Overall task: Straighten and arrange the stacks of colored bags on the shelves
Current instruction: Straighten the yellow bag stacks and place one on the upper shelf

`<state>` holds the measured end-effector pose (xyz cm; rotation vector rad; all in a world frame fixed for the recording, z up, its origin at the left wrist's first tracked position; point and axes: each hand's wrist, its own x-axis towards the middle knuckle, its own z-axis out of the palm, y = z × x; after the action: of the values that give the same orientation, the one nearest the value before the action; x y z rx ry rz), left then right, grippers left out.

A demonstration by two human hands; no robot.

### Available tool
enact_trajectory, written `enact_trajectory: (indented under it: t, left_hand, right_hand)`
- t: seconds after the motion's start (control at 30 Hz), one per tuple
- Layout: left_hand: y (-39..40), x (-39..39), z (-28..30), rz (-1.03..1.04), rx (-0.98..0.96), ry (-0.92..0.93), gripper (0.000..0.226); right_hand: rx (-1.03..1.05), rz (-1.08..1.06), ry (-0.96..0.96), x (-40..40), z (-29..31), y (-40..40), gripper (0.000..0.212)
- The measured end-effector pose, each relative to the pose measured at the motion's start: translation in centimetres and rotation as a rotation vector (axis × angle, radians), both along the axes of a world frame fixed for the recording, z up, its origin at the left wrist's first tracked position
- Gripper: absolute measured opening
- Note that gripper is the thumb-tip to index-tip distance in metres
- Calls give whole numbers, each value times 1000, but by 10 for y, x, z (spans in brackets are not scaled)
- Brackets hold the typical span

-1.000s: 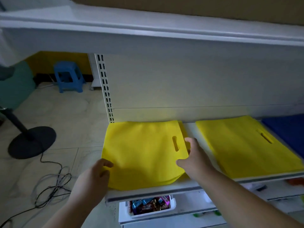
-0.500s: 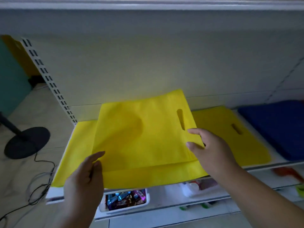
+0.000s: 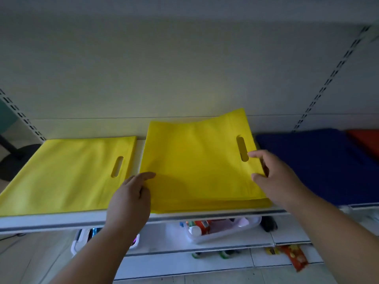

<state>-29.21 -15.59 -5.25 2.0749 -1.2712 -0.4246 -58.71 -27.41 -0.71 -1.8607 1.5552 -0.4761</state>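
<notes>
Two stacks of yellow bags lie on the white shelf (image 3: 61, 221). The left yellow stack (image 3: 67, 177) lies flat with its handle slot toward the right. On the right yellow stack (image 3: 215, 203) rests a top yellow bag (image 3: 194, 158), its far edge raised toward the back panel. My left hand (image 3: 131, 195) holds this bag's near left edge, thumb on top. My right hand (image 3: 274, 177) pinches its right edge beside the handle slot. A blue stack (image 3: 320, 167) lies to the right, and a red stack (image 3: 365, 140) beyond it.
A shelf above overhangs the bags. Slotted uprights (image 3: 328, 78) run up the back panel. Below, white baskets (image 3: 221, 232) with small packaged goods sit on lower shelves, and a snack packet (image 3: 295, 257) lies at the lower right. A dark stand base (image 3: 12, 160) is on the floor at left.
Both hands lifted a yellow bag off the left stack and carried it right onto the second yellow stack. The view swung right, bringing the blue and red stacks into view.
</notes>
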Motion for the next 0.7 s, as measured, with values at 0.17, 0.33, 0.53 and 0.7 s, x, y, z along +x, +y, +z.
enact_trajectory:
  t: [0.17,0.33,0.53,0.7]
  left_hand:
    - [-2,-18,-4,-53,167,-158,41]
    - [-6,-28,-6,-78,279,-326,41]
    - [3,-18,-5,-40,182,-449,34]
    - [25,10,-4,-10,81,-403,26]
  right_hand:
    - [-14,44,138,-13,-21,-11,53]
    - [-104,69,452,-11,-31,-17,53]
    - [-495,136,803,11,-31,-9,42]
    - [-623,240,644,57,-24,8,44]
